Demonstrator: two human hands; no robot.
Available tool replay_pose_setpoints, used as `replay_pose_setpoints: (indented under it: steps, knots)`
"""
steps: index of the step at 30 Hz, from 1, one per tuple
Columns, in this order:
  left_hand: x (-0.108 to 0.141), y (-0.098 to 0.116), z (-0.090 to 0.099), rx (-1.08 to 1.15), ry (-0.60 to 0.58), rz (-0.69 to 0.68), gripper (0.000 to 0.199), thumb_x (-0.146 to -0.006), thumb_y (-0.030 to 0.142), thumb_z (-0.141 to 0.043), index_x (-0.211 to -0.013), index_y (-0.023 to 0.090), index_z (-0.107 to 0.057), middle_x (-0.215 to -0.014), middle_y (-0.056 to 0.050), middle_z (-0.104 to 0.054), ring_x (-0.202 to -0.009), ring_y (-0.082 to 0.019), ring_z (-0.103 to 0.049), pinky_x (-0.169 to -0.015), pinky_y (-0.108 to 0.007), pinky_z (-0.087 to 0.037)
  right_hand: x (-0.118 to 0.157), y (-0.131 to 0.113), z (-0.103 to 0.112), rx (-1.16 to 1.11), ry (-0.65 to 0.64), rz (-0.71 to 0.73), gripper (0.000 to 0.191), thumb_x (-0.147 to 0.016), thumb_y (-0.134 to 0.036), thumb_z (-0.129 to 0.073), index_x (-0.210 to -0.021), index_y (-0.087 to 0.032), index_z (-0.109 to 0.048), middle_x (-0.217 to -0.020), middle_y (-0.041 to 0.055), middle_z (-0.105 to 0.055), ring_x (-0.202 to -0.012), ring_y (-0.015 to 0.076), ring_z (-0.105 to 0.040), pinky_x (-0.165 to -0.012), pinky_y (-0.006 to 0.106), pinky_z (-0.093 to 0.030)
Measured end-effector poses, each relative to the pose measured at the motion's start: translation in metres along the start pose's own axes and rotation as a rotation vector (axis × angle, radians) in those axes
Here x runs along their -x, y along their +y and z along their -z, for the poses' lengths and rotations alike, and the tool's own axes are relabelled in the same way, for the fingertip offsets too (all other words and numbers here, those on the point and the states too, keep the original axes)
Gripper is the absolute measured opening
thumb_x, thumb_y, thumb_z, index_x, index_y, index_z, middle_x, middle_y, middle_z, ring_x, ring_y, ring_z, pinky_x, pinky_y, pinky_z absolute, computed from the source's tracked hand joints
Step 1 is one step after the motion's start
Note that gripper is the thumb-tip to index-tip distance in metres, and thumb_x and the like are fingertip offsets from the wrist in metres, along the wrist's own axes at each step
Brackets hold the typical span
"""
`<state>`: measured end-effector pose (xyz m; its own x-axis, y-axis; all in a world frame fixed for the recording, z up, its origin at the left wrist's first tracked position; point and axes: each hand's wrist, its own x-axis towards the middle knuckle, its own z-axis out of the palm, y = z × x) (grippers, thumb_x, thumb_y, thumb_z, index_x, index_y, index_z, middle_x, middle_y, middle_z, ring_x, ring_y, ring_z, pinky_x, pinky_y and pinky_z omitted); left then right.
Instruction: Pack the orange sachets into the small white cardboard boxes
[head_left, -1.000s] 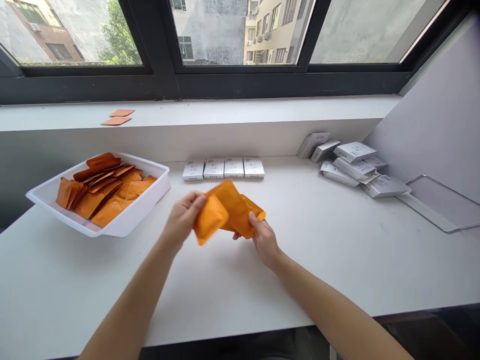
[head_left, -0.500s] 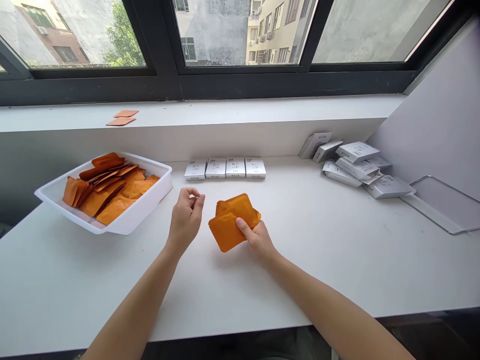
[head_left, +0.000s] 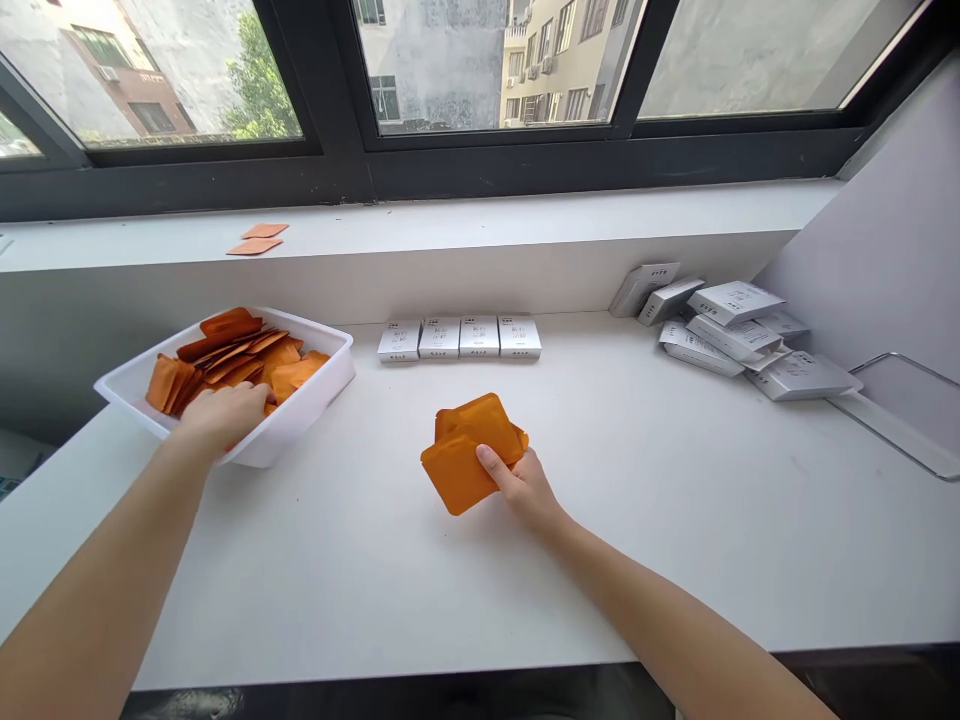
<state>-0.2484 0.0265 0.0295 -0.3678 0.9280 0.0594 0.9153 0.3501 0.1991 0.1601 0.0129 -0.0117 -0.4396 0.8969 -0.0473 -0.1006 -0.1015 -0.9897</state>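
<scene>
Between thumb and fingers, my right hand (head_left: 523, 487) grips a few orange sachets (head_left: 465, 455), fanned over one another above the middle of the table. My left hand (head_left: 229, 412) reaches into the white plastic bin (head_left: 341, 365) at the left, over its near side. Its fingertips are hidden among the loose orange packets (head_left: 225, 350) there, so whether they pinch one does not show. Beyond my hands, several small white boxes (head_left: 459, 338) stand side by side in a row along the back of the table.
More white boxes (head_left: 739, 300) lie in a loose heap at the back right, by a wire frame (head_left: 892, 415). Two flat orange pieces (head_left: 259, 240) rest on the window sill (head_left: 450, 220). The table's front edge runs below my arms.
My left hand has moved left and down from beside the sachets into the bin. My right hand keeps hold of the sachets almost in place. The view has shifted slightly.
</scene>
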Motion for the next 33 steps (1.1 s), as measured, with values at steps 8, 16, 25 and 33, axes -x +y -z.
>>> replay_pose_setpoints:
  steps: [8,16,25,33]
  knots:
    - [0.025,0.039,0.066,-0.026,0.312,0.015,0.044,-0.068,0.065,-0.058,-0.089,0.027,-0.061,-0.109,-0.011,-0.060,-0.101,-0.042,-0.057,-0.083,-0.060,-0.045,-0.002,-0.001,0.002,0.010,0.019,0.020,0.031,-0.087,-0.049,-0.056,-0.097,-0.020,-0.062,-0.097,0.0073,-0.062,-0.094,0.0215,-0.059,-0.079,0.033,-0.050]
    - [0.114,0.221,-0.033,0.537,0.104,-0.283,0.031,-0.090,0.051,-0.040,-0.093,0.023,-0.052,-0.091,-0.003,-0.059,-0.072,-0.017,-0.060,-0.060,-0.029,-0.048,0.002,-0.003,0.003,-0.204,-0.058,0.029,0.024,-0.087,-0.043,-0.057,-0.098,-0.022,-0.062,-0.093,0.0041,-0.064,-0.088,0.0200,-0.061,-0.079,0.032,-0.051]
    - [0.111,0.206,-0.056,0.502,0.017,-0.318,0.038,-0.097,0.050,-0.024,-0.112,0.026,-0.050,-0.120,-0.006,-0.050,-0.083,-0.017,-0.063,-0.068,-0.032,-0.051,0.001,-0.008,0.001,-0.064,-0.074,-0.094,0.035,-0.082,-0.048,-0.063,-0.102,-0.020,-0.062,-0.096,0.0074,-0.067,-0.092,0.0235,-0.064,-0.079,0.036,-0.053]
    - [0.074,0.150,-0.053,0.360,0.141,-0.368,0.042,-0.095,0.045,-0.033,-0.131,0.028,-0.046,-0.145,-0.007,-0.041,-0.134,-0.027,-0.037,-0.111,-0.048,-0.027,-0.105,-0.017,-0.052,0.362,-0.148,-0.127,0.031,-0.084,-0.045,-0.060,-0.089,-0.015,-0.065,-0.085,0.0080,-0.072,-0.078,0.0196,-0.068,-0.064,0.027,-0.054]
